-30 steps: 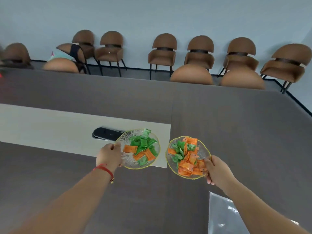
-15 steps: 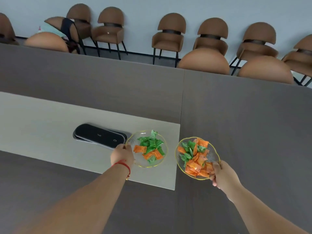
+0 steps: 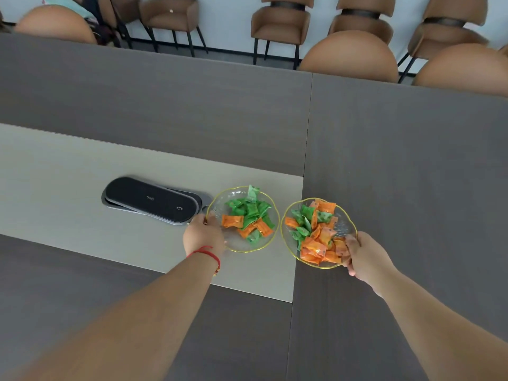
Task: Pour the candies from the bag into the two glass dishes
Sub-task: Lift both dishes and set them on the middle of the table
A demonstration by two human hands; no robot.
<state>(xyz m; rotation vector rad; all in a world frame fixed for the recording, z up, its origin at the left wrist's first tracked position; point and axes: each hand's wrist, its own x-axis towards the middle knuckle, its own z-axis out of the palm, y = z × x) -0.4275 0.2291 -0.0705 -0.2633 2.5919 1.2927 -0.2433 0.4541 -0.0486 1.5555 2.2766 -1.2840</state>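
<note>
on the pale strip of the table [image 3: 68, 171], far left, a black oval panel [image 3: 151, 200] lies flat, its near end just beside the left dish. moving across, the left hand [image 3: 203, 235] is closed on the near-left rim of the left glass dish [image 3: 233, 195], thumb on top of the edge, a red thread bracelet [image 3: 206, 253] around the wrist. that dish sits over the end of the pale strip and holds mostly green candies [image 3: 251, 210] with a few orange ones toward the front. right next door, rims almost touching, the right glass dish [image 3: 347, 220] sits over the dark wood, piled with orange candies [image 3: 316, 247] at the near side and a handful of green at the far-left side. the right hand [image 3: 365, 257] pinches its near-right rim, fingers curled under, thumb over the gold edge. whether either dish rests on the surface or is held just above it, can't tell. no bag in shot. beyond the table's far edge, brown chairs [image 3: 280, 20] line the wall.
</note>
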